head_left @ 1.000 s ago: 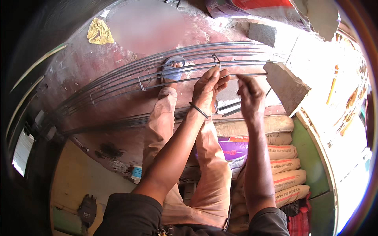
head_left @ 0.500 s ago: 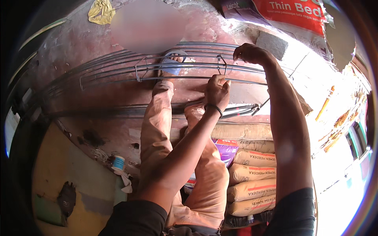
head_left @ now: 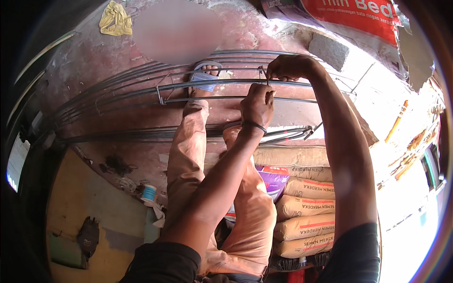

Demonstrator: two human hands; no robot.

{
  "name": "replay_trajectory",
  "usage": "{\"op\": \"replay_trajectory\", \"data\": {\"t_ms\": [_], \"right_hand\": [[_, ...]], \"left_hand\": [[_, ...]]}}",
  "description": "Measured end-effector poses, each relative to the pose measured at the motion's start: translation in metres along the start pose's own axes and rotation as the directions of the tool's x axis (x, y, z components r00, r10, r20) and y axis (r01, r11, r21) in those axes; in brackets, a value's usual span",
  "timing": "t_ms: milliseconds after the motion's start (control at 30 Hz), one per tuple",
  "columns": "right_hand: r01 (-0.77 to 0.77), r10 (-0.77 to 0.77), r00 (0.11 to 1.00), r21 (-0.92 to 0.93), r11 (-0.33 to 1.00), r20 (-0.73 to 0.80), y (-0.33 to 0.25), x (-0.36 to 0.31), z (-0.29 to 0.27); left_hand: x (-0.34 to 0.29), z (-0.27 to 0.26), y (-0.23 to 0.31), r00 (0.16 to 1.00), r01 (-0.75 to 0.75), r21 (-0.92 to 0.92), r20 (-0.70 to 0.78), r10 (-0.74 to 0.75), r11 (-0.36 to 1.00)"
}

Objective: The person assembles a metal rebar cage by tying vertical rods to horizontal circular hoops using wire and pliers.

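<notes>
Head view: fingers of the left hand (head_left: 257, 106) clench the near end of a metal stirrup (head_left: 260, 74); those of the right hand (head_left: 290, 67) curl beside it, grip unclear. It stands among long steel bars (head_left: 226, 82) over reddish floor (head_left: 141, 115).

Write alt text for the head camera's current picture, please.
A person's left hand and right hand are close together at a bent metal loop among long metal rods, over a reddish floor. Stacked brown sacks lie at lower right.
</notes>
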State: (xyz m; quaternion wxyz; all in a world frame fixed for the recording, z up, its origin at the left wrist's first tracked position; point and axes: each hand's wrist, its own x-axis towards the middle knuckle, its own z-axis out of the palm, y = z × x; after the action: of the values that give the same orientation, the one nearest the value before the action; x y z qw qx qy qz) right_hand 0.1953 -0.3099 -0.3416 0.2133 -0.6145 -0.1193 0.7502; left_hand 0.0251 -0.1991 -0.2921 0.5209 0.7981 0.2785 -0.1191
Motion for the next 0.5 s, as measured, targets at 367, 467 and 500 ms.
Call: {"op": "replay_trajectory", "data": {"t_ms": [367,467,500], "right_hand": [[0.042,-0.136,0.954,-0.330,0.943,-0.266,-0.010,-0.005,0.020],[0.146,-0.241,0.886,-0.256,0.956,-0.396,-0.005,-0.006,0.033],[0.188,-0.270,0.854,-0.222,0.957,-0.445,-0.008,-0.009,0.039]], "left_hand": [[-0.005,-0.014,0.003,0.944,-0.308,0.125,-0.083,0.320,0.943],[0.009,-0.018,0.006,0.917,-0.354,0.126,-0.146,0.370,0.927],[0.013,-0.020,0.005,0.934,-0.313,0.160,-0.128,0.334,0.936]]}}
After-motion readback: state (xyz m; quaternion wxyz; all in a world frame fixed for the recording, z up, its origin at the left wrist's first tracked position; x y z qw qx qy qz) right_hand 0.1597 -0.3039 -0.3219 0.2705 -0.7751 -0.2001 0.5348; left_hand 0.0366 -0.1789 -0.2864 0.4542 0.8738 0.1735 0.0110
